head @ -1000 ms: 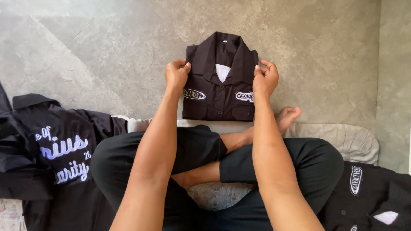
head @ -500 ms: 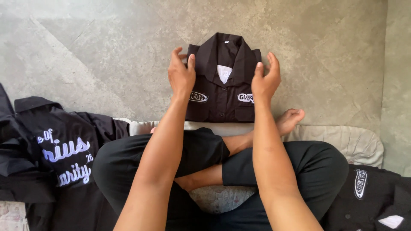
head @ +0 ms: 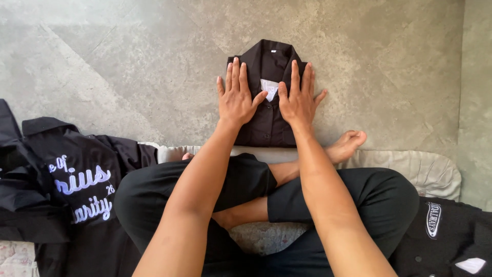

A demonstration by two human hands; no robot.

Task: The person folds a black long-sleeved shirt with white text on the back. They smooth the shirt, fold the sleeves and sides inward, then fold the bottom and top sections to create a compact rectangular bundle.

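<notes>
Black folded shirt (head: 266,123) on far grey floor (head: 128,61) | left hand (head: 236,97), right hand (head: 297,100) flat on it, fingers spread, gripping nothing | risk: uneven pressing may shift folds | unfolded shirts (head: 66,184) near-left

The floor (head: 118,61) is grey stone or concrete tile with a mottled, cloudy surface; thin diagonal seams cross it at the upper left and a straight vertical joint runs down near the right edge; daylight falls softly and evenly over it, slightly brighter toward the upper left, with no hard shadows; along the lower part lies a pale, worn cushion or mat (head: 410,166) with a faint quilted pattern, its rounded end reaching toward the right; a scrap of light floral fabric (head: 15,259) shows in the bottom left corner.
</notes>
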